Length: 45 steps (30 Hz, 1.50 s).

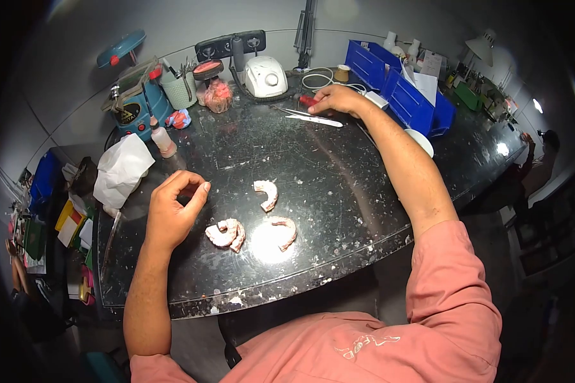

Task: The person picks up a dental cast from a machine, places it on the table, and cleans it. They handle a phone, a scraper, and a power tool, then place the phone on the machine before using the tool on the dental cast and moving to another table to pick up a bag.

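Note:
At the back of the dark table, my right hand (336,100) has its fingers closed on a red-handled tool (307,100), beside tweezers and a white-handled knife (314,119). My left hand (179,205) hovers over the left part of the table, thumb and index finger curled towards each other, with nothing seen between them. Right of it lie pale pink, horseshoe-shaped casts: one (266,195) farther back, one (282,233) nearer the front edge, and an overlapping pair (227,234) just below my left hand.
A white machine (266,77), a tool cup (179,88) and a blue device (133,112) line the back. Crumpled white paper (124,170) and a dropper bottle (164,142) stand left. Blue bins (407,96) are back right. Other people are partly visible at both far sides.

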Motion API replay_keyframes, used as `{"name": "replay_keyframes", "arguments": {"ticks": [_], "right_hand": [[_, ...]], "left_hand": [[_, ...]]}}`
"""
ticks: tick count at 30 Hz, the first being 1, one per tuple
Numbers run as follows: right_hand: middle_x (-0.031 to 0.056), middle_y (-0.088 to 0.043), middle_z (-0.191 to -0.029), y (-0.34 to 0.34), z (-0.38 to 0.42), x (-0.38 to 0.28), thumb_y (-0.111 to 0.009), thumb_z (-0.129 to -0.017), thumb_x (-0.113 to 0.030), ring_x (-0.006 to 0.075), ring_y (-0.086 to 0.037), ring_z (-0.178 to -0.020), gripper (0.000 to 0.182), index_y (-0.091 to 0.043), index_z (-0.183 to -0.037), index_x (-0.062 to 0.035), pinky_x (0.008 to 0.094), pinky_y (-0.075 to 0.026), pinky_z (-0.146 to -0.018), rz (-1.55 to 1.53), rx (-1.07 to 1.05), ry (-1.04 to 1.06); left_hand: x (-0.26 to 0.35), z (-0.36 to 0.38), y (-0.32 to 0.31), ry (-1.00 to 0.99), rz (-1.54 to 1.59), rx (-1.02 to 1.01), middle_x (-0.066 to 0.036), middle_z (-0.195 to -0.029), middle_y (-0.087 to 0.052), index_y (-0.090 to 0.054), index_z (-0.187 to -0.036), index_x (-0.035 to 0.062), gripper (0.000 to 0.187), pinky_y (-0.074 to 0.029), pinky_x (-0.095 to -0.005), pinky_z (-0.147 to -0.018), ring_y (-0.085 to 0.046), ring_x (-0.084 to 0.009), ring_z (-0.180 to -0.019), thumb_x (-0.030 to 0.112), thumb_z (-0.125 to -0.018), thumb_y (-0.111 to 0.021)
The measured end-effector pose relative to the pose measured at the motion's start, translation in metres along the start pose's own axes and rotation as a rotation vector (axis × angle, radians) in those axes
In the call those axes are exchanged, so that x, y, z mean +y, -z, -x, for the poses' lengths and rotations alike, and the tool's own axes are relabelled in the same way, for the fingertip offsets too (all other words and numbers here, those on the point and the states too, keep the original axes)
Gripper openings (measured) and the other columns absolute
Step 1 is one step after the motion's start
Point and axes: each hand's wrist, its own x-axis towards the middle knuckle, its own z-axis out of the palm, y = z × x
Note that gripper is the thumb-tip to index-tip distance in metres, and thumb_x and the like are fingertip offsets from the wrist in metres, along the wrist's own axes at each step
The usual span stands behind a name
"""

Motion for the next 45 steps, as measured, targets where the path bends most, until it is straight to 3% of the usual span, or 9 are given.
{"name": "replay_keyframes", "arguments": {"ticks": [2, 6, 9, 14, 24, 26, 31, 33, 45], "right_hand": [[0.0084, -0.07, -0.094, 0.008, 0.001, 0.002, -0.085, -0.072, -0.032, 0.0178, -0.065, -0.086, 0.045, -0.07, -0.103, -0.0037, 0.032, -0.05, -0.078, 0.001, 0.076, -0.026], [0.0141, -0.072, -0.1, -0.001, 0.009, 0.0, -0.084, -0.072, -0.044, 0.0264, -0.068, -0.095, 0.054, -0.071, -0.105, -0.0029, 0.036, -0.052, -0.085, 0.664, 0.402, 0.057], [0.0141, -0.072, -0.105, -0.016, 0.006, -0.015, -0.081, -0.073, -0.047, 0.0272, -0.068, -0.1, 0.055, -0.072, -0.111, -0.0084, 0.0364, -0.051, -0.089, 0.461, 0.092, 0.171], [0.0078, -0.073, -0.087, -0.028, -0.026, -0.007, -0.082, -0.071, -0.021, 0.0215, -0.067, -0.083, 0.029, -0.072, -0.094, -0.0062, 0.0362, -0.051, -0.075, 0.38, -0.058, 0.194], [0.0057, -0.07, -0.081, -0.034, 0.001, -0.04, -0.069, -0.084, -0.011, 0.0126, -0.062, -0.078, 0.013, -0.07, -0.094, -0.0045, 0.0324, -0.049, -0.074, 0.526, 0.006, 0.25], [0.011, -0.073, -0.083, -0.031, -0.009, -0.031, -0.07, -0.084, -0.015, 0.0199, -0.068, -0.079, 0.015, -0.073, -0.094, -0.0044, 0.0351, -0.052, -0.076, 0.34, 0.096, 0.321], [0.0037, -0.072, -0.076, -0.009, 0.006, -0.058, -0.067, -0.085, -0.01, 0.0103, -0.066, -0.068, 0.012, -0.073, -0.092, -0.0017, 0.0266, -0.052, -0.061, -0.181, 0.093, 0.155], [0.0051, -0.071, -0.074, 0.003, 0.023, -0.077, -0.068, -0.081, -0.007, 0.012, -0.067, -0.066, 0.012, -0.074, -0.09, -0.0009, 0.0279, -0.052, -0.061, 0.312, -0.046, 0.044], [0.0095, -0.073, -0.084, -0.03, 0.0, -0.053, -0.083, -0.07, -0.019, 0.0262, -0.069, -0.082, 0.021, -0.077, -0.088, -0.01, 0.0397, -0.053, -0.077, 0.671, 0.007, 0.05]], "left_hand": [[0.0, 0.0, 0.001, 0.016, 0.008, -0.009, -0.004, -0.081, -0.062, -0.064, -0.087, -0.0014, 0.011, -0.047, -0.0252, -0.07, -0.06, -0.0104, -0.075, 0.009, -0.09, -0.066], [0.0, 0.0, -0.001, -0.001, 0.01, -0.007, -0.005, -0.082, -0.063, -0.064, -0.088, -0.0014, 0.011, -0.048, -0.0258, -0.07, -0.06, -0.0109, -0.075, 0.01, -0.089, -0.067], [0.003, 0.0, -0.003, -0.001, 0.006, -0.011, -0.005, -0.082, -0.063, -0.065, -0.088, -0.0012, 0.011, -0.048, -0.0263, -0.071, -0.061, -0.0116, -0.075, 0.009, -0.088, -0.068], [-0.008, 0.0, 0.001, -0.003, -0.006, -0.053, -0.006, -0.085, -0.064, -0.066, -0.09, -0.0008, 0.013, -0.05, -0.0272, -0.072, -0.064, -0.0137, -0.077, 0.012, -0.088, -0.068], [-0.003, 0.001, 0.004, -0.008, 0.0, -0.087, -0.006, -0.086, -0.064, -0.066, -0.091, -0.0008, 0.013, -0.05, -0.0273, -0.072, -0.064, -0.0141, -0.077, 0.011, -0.088, -0.068], [-0.005, 0.001, 0.003, -0.01, 0.013, -0.084, -0.006, -0.087, -0.065, -0.066, -0.091, -0.0012, 0.012, -0.05, -0.0272, -0.073, -0.064, -0.0138, -0.078, 0.01, -0.088, -0.067], [-0.001, 0.001, 0.004, 0.023, 0.046, -0.089, -0.006, -0.087, -0.064, -0.065, -0.091, -0.0023, 0.011, -0.05, -0.0275, -0.074, -0.064, -0.0136, -0.08, 0.008, -0.088, -0.068], [-0.001, 0.001, 0.003, 0.029, 0.036, -0.078, -0.006, -0.087, -0.064, -0.065, -0.091, -0.0023, 0.011, -0.051, -0.0279, -0.075, -0.064, -0.0137, -0.08, 0.008, -0.088, -0.068], [0.002, 0.002, 0.003, 0.03, 0.057, -0.1, -0.006, -0.089, -0.064, -0.065, -0.093, -0.0026, 0.011, -0.051, -0.0282, -0.076, -0.064, -0.0143, -0.083, 0.007, -0.089, -0.067]]}}
